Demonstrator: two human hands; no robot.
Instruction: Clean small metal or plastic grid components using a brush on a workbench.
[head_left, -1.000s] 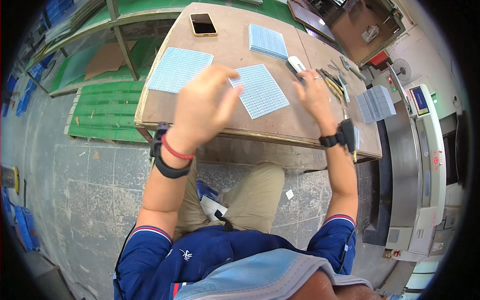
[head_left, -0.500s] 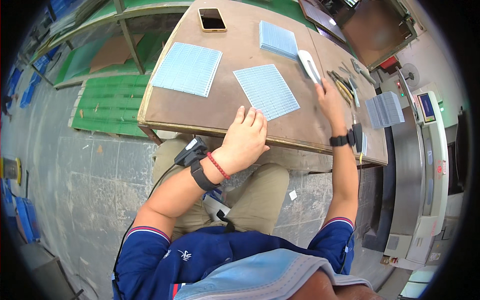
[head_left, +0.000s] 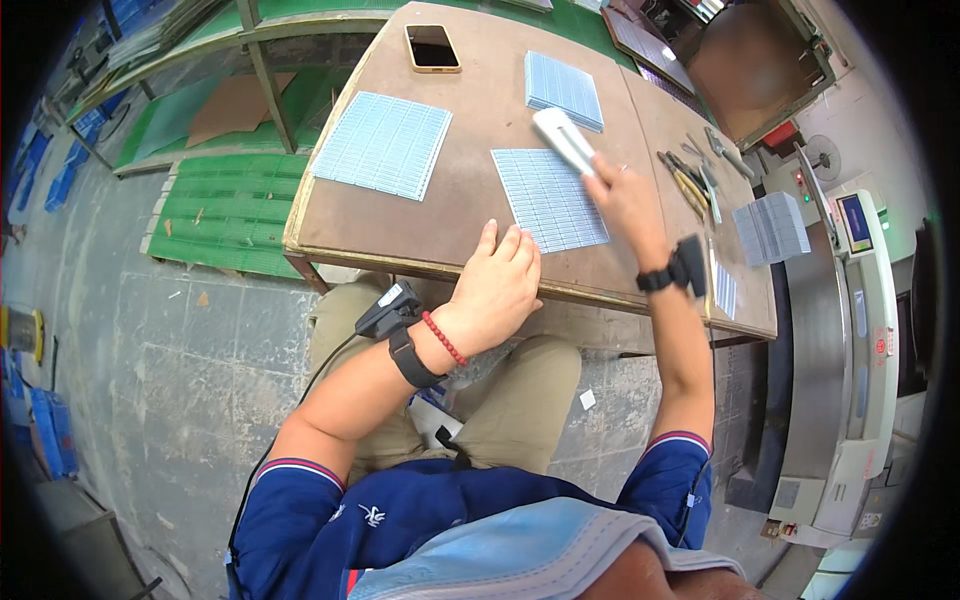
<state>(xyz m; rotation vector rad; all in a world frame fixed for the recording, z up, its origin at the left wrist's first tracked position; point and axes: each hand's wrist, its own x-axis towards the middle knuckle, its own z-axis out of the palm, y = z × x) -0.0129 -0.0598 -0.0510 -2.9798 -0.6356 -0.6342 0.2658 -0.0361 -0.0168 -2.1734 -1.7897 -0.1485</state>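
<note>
A light-blue sheet scored into a grid (head_left: 545, 205) lies on the brown table near its front edge. My left hand (head_left: 502, 275) rests with flat, extended fingers at the sheet's near left edge, fingertips touching it. My right hand (head_left: 628, 200) grips one end of a long white tool with a grey slot (head_left: 565, 142). The tool slants over the sheet's far right part; motion blurs it, and its exact kind does not show. Behind it stands a stack of similar blue sheets (head_left: 562, 88). More gridded blue sheets (head_left: 383, 145) lie at the left.
A phone (head_left: 433, 48) lies at the table's far left. Pliers (head_left: 688, 185) and other hand tools lie along the right side. Another blue stack (head_left: 770, 228) sits beyond the right edge, beside a machine with a screen (head_left: 855, 220). A green pallet (head_left: 225, 215) is on the floor at left.
My right hand has swung the white tool left, from beside the sheet to over its far right part. The sheet has turned slightly clockwise. My left hand stays at its near edge.
</note>
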